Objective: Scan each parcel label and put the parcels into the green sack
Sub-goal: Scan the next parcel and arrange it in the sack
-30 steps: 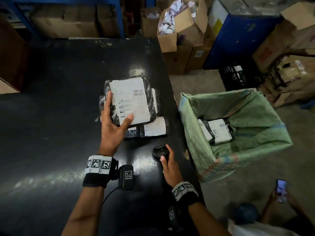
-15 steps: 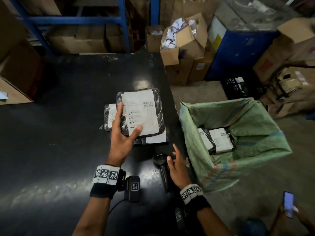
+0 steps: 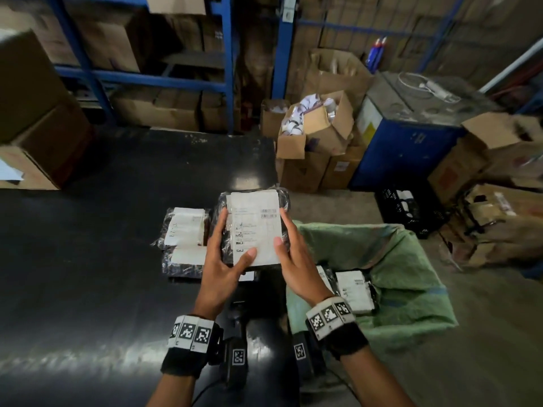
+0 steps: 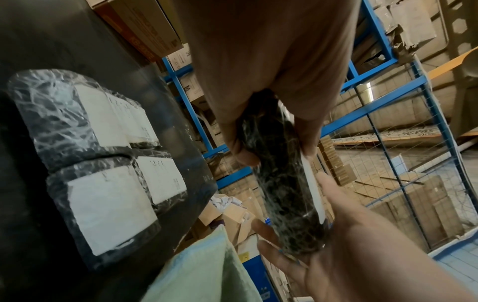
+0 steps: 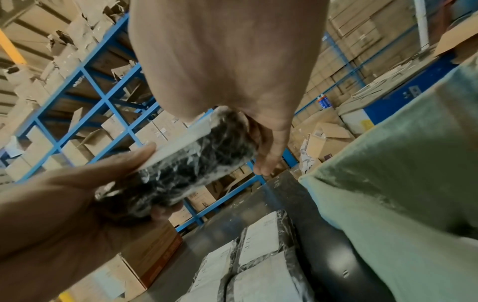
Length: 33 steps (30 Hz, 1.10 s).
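Observation:
A black plastic-wrapped parcel with a white label is held up over the table's right edge. My left hand grips its left side, thumb on the label. My right hand grips its right side. The left wrist view shows the parcel edge-on between both hands, and so does the right wrist view, parcel. Other labelled parcels lie on the black table just to the left. The green sack stands open to the right, with parcels inside. The dark scanner lies on the table below my hands.
Cardboard boxes and a blue cabinet stand behind the sack. A black crate sits on the floor. Blue shelving with cartons is behind the table. More boxes stand at the far left.
My right hand let go of the scanner and took hold of the parcel's right side. The parcel rose off the pile and moved right, toward the sack.

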Each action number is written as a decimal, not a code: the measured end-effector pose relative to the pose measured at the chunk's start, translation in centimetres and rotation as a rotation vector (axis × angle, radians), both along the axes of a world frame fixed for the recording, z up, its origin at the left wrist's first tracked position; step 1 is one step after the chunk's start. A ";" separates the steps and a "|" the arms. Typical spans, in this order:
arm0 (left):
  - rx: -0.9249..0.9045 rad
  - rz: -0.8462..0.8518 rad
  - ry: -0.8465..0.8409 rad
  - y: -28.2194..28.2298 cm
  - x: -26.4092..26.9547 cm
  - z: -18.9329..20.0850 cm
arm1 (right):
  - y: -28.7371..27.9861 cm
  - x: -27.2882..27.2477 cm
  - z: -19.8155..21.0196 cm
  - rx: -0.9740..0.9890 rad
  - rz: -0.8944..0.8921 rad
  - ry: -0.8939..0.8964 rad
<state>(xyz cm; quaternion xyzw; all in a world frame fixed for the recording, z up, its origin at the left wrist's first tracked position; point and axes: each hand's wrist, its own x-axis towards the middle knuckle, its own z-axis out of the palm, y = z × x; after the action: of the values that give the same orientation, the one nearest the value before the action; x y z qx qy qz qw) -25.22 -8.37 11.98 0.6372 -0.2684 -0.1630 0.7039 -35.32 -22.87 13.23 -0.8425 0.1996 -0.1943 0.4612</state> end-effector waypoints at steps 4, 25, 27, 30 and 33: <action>-0.008 0.002 -0.001 -2.8 -1.7 0.4 | -3.1 -1.1 0.2 0.012 0.034 -0.021; 0.622 0.008 -0.372 -17.0 -8.9 -7.6 | -20.8 -13.5 -5.2 0.287 -0.028 0.145; 0.778 -0.005 -0.482 -17.5 -9.7 -10.2 | -22.4 -14.7 -6.9 0.301 -0.023 0.251; 0.920 0.011 -0.498 -17.7 -10.8 -12.1 | -24.6 -15.5 -9.4 0.269 -0.007 0.409; 0.978 0.005 -0.564 -17.5 -11.2 -13.0 | -26.5 -15.5 -12.5 0.219 0.005 0.571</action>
<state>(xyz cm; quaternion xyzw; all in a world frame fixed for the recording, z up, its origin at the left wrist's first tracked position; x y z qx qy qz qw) -36.40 -25.82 -0.98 0.9087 -0.3379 -0.0901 0.2279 -50.83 -49.37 0.73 -0.8087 0.3387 0.0744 0.4751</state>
